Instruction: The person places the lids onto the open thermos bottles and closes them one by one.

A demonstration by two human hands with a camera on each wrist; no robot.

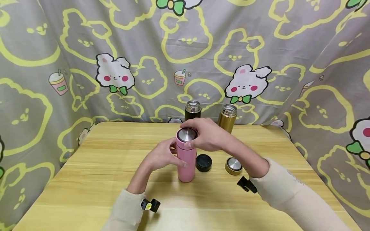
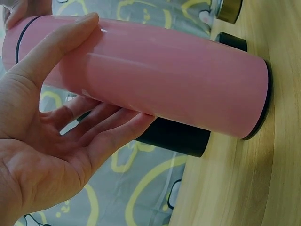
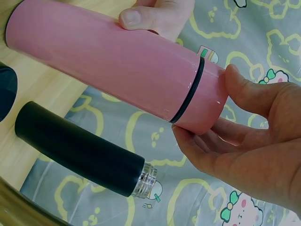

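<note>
A pink thermos bottle stands upright on the wooden table, its pink lid with a steel disc on top. My left hand holds the body from the left, thumb across the near side and the other fingers behind, as the left wrist view shows on the bottle. Above it, my right hand grips the lid between thumb and fingers. A dark seam ring runs between lid and body. Whether the lid is tight or loose cannot be told.
Behind stand a black thermos bottle and a gold thermos bottle, both with bare steel necks. A black lid and a gold lid lie on the table to the right. A patterned curtain hangs behind.
</note>
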